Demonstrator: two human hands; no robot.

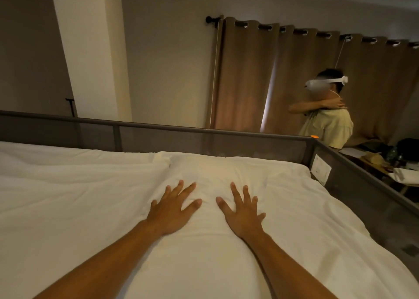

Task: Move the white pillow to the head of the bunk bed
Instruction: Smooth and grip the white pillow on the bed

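The white pillow [260, 185] lies on the top bunk, running from the middle foreground to the far right corner by the grey rail. My left hand [173, 208] and my right hand [242, 210] both press flat on it, palms down, fingers spread, a small gap between the thumbs. Neither hand grips anything. The pillow's near end runs out of frame between my forearms.
A white duvet [68, 196] covers the bed to the left of the pillow. The grey metal guard rail [204, 131] runs along the far side and down the right side. Beyond it a person [326, 122] wearing a headset stands by brown curtains [249, 76]; a cluttered table [385, 160] sits below.
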